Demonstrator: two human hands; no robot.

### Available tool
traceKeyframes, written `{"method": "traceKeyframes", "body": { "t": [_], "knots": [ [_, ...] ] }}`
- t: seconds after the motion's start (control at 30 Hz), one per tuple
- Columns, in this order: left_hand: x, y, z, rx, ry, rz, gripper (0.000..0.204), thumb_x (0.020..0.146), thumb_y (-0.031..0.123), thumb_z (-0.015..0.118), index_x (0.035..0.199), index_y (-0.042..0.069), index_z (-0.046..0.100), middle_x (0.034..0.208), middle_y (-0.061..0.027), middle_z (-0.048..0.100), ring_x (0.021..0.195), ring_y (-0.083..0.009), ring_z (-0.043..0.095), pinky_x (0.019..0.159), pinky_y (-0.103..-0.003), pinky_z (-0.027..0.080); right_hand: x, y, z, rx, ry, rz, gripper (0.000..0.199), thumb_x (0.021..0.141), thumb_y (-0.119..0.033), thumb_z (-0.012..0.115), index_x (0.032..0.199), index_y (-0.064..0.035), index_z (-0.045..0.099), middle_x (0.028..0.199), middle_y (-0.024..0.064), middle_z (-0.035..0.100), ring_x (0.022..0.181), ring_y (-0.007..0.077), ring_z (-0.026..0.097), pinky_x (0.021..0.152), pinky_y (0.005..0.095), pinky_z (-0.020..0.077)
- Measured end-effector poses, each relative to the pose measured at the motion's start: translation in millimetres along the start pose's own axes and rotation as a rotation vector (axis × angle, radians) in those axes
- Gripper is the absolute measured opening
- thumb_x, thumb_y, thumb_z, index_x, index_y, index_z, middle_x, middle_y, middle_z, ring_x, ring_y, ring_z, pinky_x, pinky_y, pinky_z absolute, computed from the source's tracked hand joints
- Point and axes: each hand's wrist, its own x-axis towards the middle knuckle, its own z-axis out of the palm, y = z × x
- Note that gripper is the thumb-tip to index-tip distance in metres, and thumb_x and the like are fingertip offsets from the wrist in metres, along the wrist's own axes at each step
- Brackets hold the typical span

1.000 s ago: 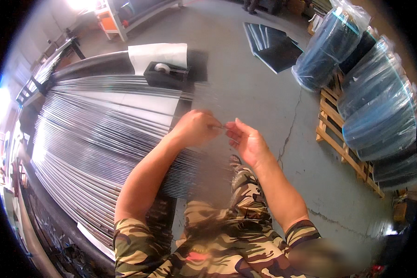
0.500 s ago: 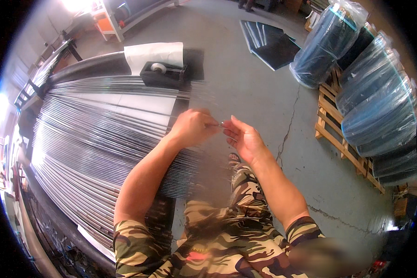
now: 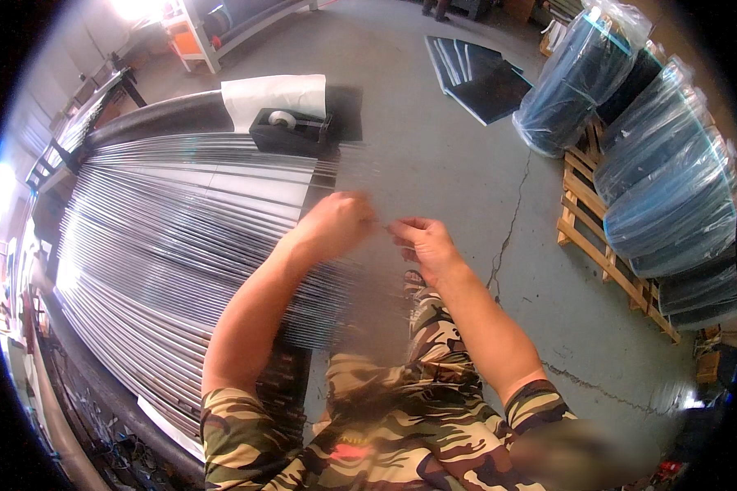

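Head view: left hand (image 3: 336, 225) and right hand (image 3: 424, 245), fingers pinched on fine silvery threads (image 3: 360, 176) fanning off the wide sheet of shiny parallel strands (image 3: 180, 237) at left, near the black tape dispenser (image 3: 291, 131). Risk: tangling or snapping from uneven pull.

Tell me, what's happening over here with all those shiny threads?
A person in a camouflage shirt is working at a wide sheet of fine shiny strands stretched over a big dark roller. Both hands meet at the sheet's loose edge: the left hand and the right hand pinch at thin strand ends between the fingertips. A black tape dispenser and a white sheet sit on the roller behind. Wrapped rolls stand on pallets at the right.
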Motion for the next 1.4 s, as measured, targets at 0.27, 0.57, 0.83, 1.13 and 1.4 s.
{"method": "traceKeyframes", "body": {
  "t": [0.27, 0.57, 0.83, 1.13, 1.4],
  "knots": [
    [1.4, -2.7, -2.6, -0.032, -0.023, -0.049, 0.01, 0.079, 0.006, 0.072, 0.087, 0.004, 0.077, 0.083, -0.0127, 0.07, 0.08, -0.0306, 0.069, 0.073, -0.038, 0.056, 2.4, -3.3, 6.8, -0.213, 0.026, -0.03, 0.021, 0.085, -0.016, 0.077, 0.098, -0.0003, 0.072, 0.082, 0.0029, 0.068, 0.068, 0.0116, 0.057, 0.06, 0.0273, 0.0454],
    [-6.2, -16.7, -17.2, 0.17, -0.081, -0.053, 0.009, 0.08, 0.012, 0.077, 0.085, 0.006, 0.077, 0.09, -0.0106, 0.072, 0.09, -0.0299, 0.068, 0.082, -0.041, 0.055, 4.8, -12.0, 13.4, -0.292, 0.002, -0.065, 0.017, 0.088, -0.013, 0.075, 0.094, 0.0025, 0.073, 0.081, 0.0052, 0.069, 0.066, 0.0134, 0.06, 0.061, 0.0295, 0.0507],
    [-10.5, -20.4, -26.5, 0.315, -0.033, -0.003, 0.01, 0.077, 0.014, 0.077, 0.076, 0.004, 0.073, 0.084, -0.0088, 0.069, 0.091, -0.0292, 0.066, 0.082, -0.041, 0.055, 5.9, -23.0, 17.1, -0.342, -0.05, -0.108, 0.018, 0.087, -0.015, 0.077, 0.091, 0.0024, 0.073, 0.076, 0.0043, 0.069, 0.065, 0.0119, 0.06, 0.058, 0.0286, 0.0505],
    [-7.9, -34.2, -36.7, 0.25, 0.243, -0.391, 0.026, 0.068, 0.015, 0.086, 0.085, 0.004, 0.068, 0.096, -0.0093, 0.067, 0.094, -0.0301, 0.067, 0.08, -0.041, 0.055, 6.0, -23.9, 24.6, -0.372, -0.085, -0.045, 0.031, 0.092, -0.026, 0.075, 0.102, 0.0025, 0.072, 0.087, 0.0047, 0.07, 0.074, 0.0127, 0.062, 0.068, 0.0295, 0.0532],
    [-15.8, -63.9, -24.7, 0.021, 0.471, -0.312, 0.033, 0.064, 0.009, 0.087, 0.089, 0.004, 0.065, 0.1, -0.0134, 0.059, 0.09, -0.037, 0.063, 0.078, -0.043, 0.054, -1.3, -18.2, 9.3, -0.837, -0.559, -0.187, 0.03, 0.097, -0.025, 0.067, 0.112, 0.0001, 0.072, 0.097, 0.0055, 0.073, 0.087, 0.0135, 0.064, 0.081, 0.0313, 0.0532]
  ]
}}
